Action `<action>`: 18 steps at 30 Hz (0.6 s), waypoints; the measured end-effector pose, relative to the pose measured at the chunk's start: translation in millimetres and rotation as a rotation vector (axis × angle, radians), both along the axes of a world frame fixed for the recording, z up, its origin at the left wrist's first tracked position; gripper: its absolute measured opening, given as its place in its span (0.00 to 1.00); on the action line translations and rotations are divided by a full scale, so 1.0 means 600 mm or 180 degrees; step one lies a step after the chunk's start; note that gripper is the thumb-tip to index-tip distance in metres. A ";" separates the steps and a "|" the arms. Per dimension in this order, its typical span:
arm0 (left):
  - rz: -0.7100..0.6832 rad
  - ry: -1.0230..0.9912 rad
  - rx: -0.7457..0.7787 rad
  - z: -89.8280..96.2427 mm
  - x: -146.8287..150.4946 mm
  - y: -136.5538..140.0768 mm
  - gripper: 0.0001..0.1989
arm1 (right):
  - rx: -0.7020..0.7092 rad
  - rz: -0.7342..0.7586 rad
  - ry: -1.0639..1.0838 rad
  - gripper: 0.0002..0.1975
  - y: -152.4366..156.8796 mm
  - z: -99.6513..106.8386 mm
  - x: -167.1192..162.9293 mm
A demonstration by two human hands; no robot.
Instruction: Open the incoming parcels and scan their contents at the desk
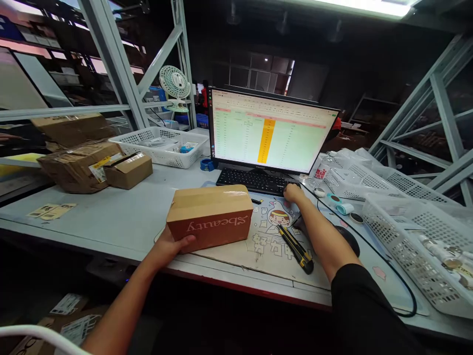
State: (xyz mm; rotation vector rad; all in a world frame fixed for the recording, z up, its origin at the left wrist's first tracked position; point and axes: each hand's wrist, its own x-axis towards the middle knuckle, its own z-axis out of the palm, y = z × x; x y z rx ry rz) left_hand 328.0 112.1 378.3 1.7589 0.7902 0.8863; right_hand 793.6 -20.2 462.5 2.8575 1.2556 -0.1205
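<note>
My left hand [173, 245] grips the lower left corner of a brown cardboard box [210, 224], thumb on its front side. The box has a taped top and upside-down or mirrored-looking lettering with "beauty" on its side, and it rests on the desk mat [244, 259]. My right hand [292, 192] is at the right end of a black keyboard [247, 181]; its fingers are mostly hidden behind the back of the hand. Nearer me, a black and yellow utility knife [295, 249] lies on the mat, beneath my right forearm's left side.
A lit monitor [273, 128] with a spreadsheet stands behind the keyboard. Cardboard boxes [77, 165] and a white basket [158, 145] are at left, below a fan [175, 83]. At right are white baskets [417, 246], a bottle [325, 165] and a black cable [384, 259].
</note>
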 end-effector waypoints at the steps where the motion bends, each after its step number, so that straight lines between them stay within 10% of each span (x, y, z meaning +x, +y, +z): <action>1: -0.0016 -0.0012 0.0013 -0.001 0.000 0.001 0.50 | -0.0004 0.0005 -0.0031 0.19 0.000 -0.001 -0.001; 12: -0.0095 0.0021 0.0013 -0.012 -0.008 0.002 0.53 | -0.0296 0.0517 -0.0101 0.17 -0.043 0.049 -0.115; 18: -0.0108 0.0000 -0.0069 -0.011 -0.009 0.003 0.56 | -0.0425 0.0584 -0.0210 0.20 -0.202 -0.028 -0.235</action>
